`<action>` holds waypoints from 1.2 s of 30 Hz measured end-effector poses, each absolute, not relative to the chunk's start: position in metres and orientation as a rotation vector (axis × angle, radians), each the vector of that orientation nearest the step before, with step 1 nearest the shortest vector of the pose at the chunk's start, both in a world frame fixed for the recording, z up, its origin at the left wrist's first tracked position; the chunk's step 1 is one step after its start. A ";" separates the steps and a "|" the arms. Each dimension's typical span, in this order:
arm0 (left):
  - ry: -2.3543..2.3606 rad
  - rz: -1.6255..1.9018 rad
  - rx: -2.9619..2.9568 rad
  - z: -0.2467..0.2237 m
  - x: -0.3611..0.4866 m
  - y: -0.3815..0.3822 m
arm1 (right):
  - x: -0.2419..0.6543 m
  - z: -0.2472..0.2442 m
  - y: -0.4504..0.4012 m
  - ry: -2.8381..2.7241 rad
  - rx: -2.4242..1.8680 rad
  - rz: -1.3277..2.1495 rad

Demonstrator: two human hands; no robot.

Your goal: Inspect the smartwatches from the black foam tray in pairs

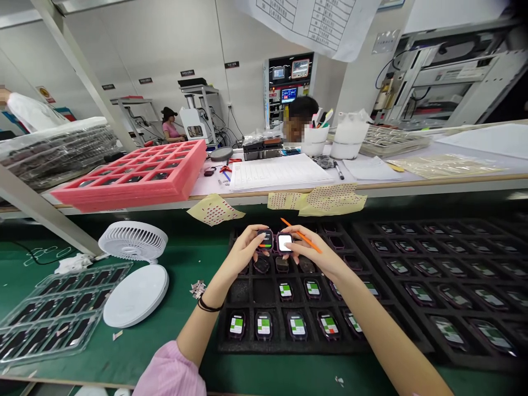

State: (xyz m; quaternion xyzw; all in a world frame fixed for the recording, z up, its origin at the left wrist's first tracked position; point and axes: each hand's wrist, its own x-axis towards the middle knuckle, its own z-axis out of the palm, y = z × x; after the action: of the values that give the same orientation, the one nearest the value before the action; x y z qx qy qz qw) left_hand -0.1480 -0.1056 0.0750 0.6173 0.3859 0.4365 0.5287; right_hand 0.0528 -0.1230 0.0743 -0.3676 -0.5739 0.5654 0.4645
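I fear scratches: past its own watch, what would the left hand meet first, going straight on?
Probably the white-screened watch in the right hand; whether it touches the dark-screened watch in the left hand is unclear.

this looks like an electronics factory workshop: below the grip, a black foam tray with square compartments (289, 346) holds rows of small, square, dark-framed devices with lit screens (297, 325) on a green-topped workbench (181, 308). left of the grip lie clear plastic trays (78, 347) of flat black parts (79, 326), and higher up, on a long pale shelf (421, 184), a salmon-pink foam tray (165, 190). far beyond the grip, a person in a pink top (171, 131) is beside a white boxy machine (193, 120), near a tall cabinet with lit monitors (289, 95).
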 end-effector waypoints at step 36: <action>0.916 1.006 1.493 0.080 -0.151 -0.110 | 0.052 0.070 -0.120 -1.353 -0.983 1.319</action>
State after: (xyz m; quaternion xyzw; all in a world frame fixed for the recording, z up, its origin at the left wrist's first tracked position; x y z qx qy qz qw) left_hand -0.1506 -0.1104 0.0799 0.6258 0.3841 0.4219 0.5319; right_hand 0.0522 -0.1199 0.0697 -0.4036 -0.5556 0.5418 0.4846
